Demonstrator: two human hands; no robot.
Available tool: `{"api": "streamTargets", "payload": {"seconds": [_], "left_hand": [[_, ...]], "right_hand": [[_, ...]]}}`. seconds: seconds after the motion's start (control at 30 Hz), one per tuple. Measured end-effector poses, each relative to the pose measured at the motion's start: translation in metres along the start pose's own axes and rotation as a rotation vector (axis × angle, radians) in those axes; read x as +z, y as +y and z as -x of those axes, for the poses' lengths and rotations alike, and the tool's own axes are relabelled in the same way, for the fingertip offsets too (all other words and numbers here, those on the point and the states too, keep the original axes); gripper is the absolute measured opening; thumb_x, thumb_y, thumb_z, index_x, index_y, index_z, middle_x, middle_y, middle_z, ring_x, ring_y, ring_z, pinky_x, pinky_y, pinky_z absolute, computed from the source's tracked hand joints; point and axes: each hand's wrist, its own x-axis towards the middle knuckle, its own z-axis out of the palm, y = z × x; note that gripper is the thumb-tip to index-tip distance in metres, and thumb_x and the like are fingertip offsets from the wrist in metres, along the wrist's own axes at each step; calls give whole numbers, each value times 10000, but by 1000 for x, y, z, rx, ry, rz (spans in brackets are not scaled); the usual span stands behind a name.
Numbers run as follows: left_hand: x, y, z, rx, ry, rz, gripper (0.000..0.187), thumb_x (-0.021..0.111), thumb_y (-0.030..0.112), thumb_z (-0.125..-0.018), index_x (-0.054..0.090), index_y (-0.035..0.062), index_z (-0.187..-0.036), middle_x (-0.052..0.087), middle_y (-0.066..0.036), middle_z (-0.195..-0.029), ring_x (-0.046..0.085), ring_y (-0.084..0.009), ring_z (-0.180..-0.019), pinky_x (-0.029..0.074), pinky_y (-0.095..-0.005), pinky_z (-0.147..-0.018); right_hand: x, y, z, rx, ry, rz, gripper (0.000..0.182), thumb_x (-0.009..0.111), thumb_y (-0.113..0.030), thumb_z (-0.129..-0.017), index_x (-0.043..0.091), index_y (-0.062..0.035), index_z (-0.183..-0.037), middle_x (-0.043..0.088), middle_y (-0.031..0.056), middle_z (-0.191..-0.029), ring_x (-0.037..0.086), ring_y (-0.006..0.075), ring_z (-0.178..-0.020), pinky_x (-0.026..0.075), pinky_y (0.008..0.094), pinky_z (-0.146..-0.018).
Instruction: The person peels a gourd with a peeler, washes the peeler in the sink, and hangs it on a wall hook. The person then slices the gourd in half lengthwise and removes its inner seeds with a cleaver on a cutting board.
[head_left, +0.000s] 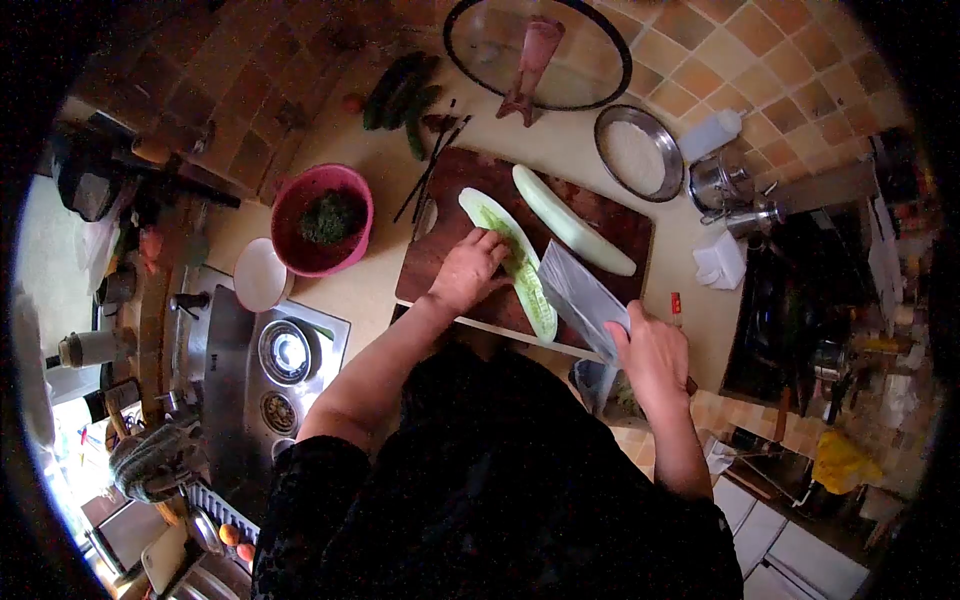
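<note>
On the dark wooden cutting board (423, 262) lie two long pale green vegetable halves. The nearer half (528, 280) is cut side up, showing its seedy core. Behind it, to the right, the other half (575, 222) rests with its smooth skin up. My left hand (470, 270) is closed on the left edge of the nearer half, fingertips near its core. A wide-bladed cleaver (582, 297) is in my right hand (652, 352), its blade tip beside the right edge of the nearer half.
Left of the board stand a pink basin (283, 256) with dark greens and a white bowl (262, 275), near the sink (228, 350). Behind are chopsticks (432, 170), cucumbers (400, 95) and a glass lid (480, 60). A metal bowl (640, 152) stands back right, the stove (775, 310) farther right.
</note>
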Motion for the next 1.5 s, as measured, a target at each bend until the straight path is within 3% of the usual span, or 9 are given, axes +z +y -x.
{"api": "streamTargets", "payload": {"seconds": [0.23,0.3,0.43,0.53,0.73,0.83,1.0,1.33,1.5], "left_hand": [[-11,2,-11,208,-32,-56,305,688,207,-814,691,142,-1112,605,-102,-1180,570,-320,-1130,508,-432,-956],[-9,2,-15,329,25,-102,249,632,176,-832,707,163,-1069,608,-78,-1130,573,-294,-1118,513,-423,-930],[-6,3,-30,401,-84,-120,252,604,175,-831,712,170,-1058,602,-64,-1066,585,-269,-1069,520,-411,-881],[-7,7,-43,423,-156,-176,206,602,186,-829,706,171,-1006,594,-60,-1018,590,-256,-1033,522,-400,-843],[-11,21,-57,444,-257,-271,198,624,182,-815,700,120,-987,598,-82,-1006,607,-281,-1048,557,-424,-822],[-12,22,-58,488,-246,-284,202,622,177,-811,694,107,-987,602,-80,-999,612,-274,-1031,558,-417,-817],[-7,21,-61,573,-225,-252,237,616,162,-810,686,101,-1028,605,-80,-993,613,-263,-1011,548,-406,-849],[-13,28,-62,534,-336,-266,197,572,146,-829,688,93,-979,626,-83,-997,612,-262,-1020,517,-400,-912],[-8,26,-63,561,-313,-290,210,563,176,-843,695,107,-991,627,-82,-1008,608,-265,-1030,496,-401,-953]], "right_hand": [[19,26,-3,159,-147,-280,468,646,-472,-921,631,-25,-1062,709,228,-900,684,420,-875,527,511,-779],[37,38,-2,141,-61,-343,438,686,-451,-898,635,-32,-1011,701,222,-867,677,425,-854,517,505,-742],[59,49,4,146,-16,-438,428,709,-461,-883,635,-49,-973,699,211,-862,672,421,-843,512,491,-717],[68,57,1,205,-133,-447,458,708,-491,-875,660,-71,-1052,715,208,-982,675,421,-927,524,495,-783],[109,82,-5,153,-147,-753,457,711,-478,-882,628,-42,-989,705,206,-942,671,419,-894,513,479,-757],[96,78,-8,123,-151,-787,441,711,-465,-887,626,-43,-982,698,205,-924,667,416,-876,511,471,-753],[92,78,-7,106,-120,-704,439,712,-453,-889,618,-30,-959,696,208,-869,667,428,-822,513,481,-724],[63,52,10,97,47,-415,411,710,-420,-892,633,-21,-953,668,226,-775,658,433,-758,498,493,-670],[67,63,2,120,-106,-498,460,696,-471,-887,632,-35,-1018,696,232,-882,676,433,-854,516,501,-733]]}}
